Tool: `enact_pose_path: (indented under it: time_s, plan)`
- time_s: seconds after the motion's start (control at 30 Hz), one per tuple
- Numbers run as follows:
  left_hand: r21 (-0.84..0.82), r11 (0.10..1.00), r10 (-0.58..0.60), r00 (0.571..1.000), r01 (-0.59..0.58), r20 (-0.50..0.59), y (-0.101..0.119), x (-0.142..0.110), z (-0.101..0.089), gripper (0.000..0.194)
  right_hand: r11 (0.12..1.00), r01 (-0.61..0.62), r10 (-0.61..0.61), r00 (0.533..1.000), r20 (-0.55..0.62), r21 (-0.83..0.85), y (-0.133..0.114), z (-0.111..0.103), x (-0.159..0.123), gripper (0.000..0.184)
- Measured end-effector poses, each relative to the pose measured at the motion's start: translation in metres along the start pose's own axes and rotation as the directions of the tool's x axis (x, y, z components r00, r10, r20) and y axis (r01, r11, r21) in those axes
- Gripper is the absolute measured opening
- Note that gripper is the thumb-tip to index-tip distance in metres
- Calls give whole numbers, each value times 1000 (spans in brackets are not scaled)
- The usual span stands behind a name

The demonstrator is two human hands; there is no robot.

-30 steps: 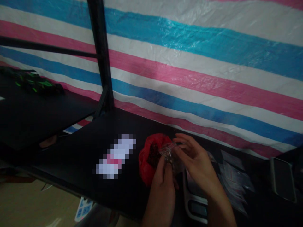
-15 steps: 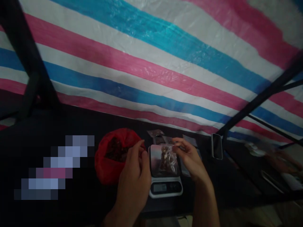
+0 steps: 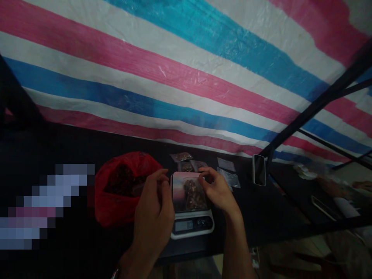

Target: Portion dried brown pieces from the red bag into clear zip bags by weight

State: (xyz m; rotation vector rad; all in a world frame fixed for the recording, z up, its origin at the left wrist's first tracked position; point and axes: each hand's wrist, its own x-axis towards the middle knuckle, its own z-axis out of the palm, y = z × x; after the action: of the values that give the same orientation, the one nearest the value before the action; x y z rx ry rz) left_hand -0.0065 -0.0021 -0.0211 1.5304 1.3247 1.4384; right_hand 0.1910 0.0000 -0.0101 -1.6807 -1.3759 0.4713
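A small clear plastic bag (image 3: 194, 195) of brown pieces is over the plate of a digital kitchen scale (image 3: 193, 224); I cannot tell whether its full weight rests there. My right hand (image 3: 218, 190) pinches the bag's upper right corner between thumb and fingers. Between the scale and a red plastic bag (image 3: 109, 211), my left hand (image 3: 154, 205) is loosely curved, thumb and fingers apart, with nothing visible in it. Dark brown pieces (image 3: 120, 180) fill the red bag's open mouth. Digits show faintly on the scale's display.
Behind the scale lie several filled small bags (image 3: 182, 156). Flat clear bags (image 3: 228, 178) are to their right, near a phone (image 3: 259, 170) leaning by a dark frame post. Striped sheeting (image 3: 174, 85) hangs behind the black table. A pixelated patch covers something at left.
The view has shifted, so the table things appear farther left. The small bag looks more settled over the plate, still in my right fingers. Digits are now discernible on the display.
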Motion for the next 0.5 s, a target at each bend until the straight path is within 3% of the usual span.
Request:
enact_pose_path:
  time_s: [0.2, 0.5]
  plan:
    - [-37, 999, 27, 999, -28, -24, -6, 5, 0, 24, 995, 59, -70, 985, -155, -79, 7, -15, 2, 31]
    - [-34, 994, 102, 994, -103, -42, -8, 4, 2, 19, 990, 102, -112, 989, -98, -100, 5, -15, 1, 24]
